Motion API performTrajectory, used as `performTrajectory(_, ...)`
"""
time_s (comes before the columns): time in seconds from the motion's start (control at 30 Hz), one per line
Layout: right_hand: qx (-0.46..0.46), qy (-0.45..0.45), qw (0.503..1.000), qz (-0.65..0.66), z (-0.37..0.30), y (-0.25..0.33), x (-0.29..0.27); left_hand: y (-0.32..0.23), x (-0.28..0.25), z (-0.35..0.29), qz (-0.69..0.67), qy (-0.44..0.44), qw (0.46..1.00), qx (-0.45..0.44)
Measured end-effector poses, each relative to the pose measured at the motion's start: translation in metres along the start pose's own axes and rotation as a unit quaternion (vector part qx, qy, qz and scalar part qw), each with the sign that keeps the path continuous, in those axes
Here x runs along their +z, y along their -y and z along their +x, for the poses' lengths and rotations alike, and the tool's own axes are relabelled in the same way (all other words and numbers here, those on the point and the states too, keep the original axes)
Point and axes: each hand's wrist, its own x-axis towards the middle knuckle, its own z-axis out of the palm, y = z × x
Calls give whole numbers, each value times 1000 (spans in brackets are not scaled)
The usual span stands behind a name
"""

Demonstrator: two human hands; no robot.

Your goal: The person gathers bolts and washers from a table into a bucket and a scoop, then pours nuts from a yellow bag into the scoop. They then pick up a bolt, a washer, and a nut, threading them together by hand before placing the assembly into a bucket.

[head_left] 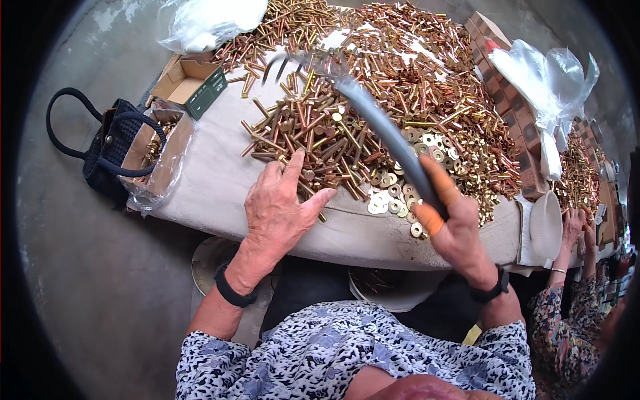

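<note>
My right hand (pixel 453 223), with orange covers on some fingers, is closed round the dark grey handle of a small hand rake (pixel 387 133). Its curved tines, smeared by motion, are over the far left part of a heap of brassy bolts (pixel 333 133). At the heap's near left edge rests my left hand (pixel 277 200), fingers apart, fingertips against the bolts and nothing gripped. Flat round washers (pixel 400 200) lie scattered left of and below my right hand. Small brassy nuts or sleeves (pixel 473 180), too small to tell, are piled just beyond it.
Left on the cloth-covered table (pixel 207 180) are an open green carton (pixel 207 90), a box with metal parts (pixel 167 163) and a dark woven bag (pixel 123 133). Reddish blocks (pixel 513 120) line the right side, with clear plastic bags (pixel 547 80). Another person's hands (pixel 573 223) work at far right.
</note>
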Motion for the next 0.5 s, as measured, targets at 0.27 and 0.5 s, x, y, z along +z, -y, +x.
performTrajectory(0.27, 8, -62, 986, -157, 118, -50, -5, 10, 15, -20, 77, -27, 995, 49)
performTrajectory(0.5, 102, 91, 956, -261, 173, -85, 13, 8, 21, -15, 121, -66, 989, 56)
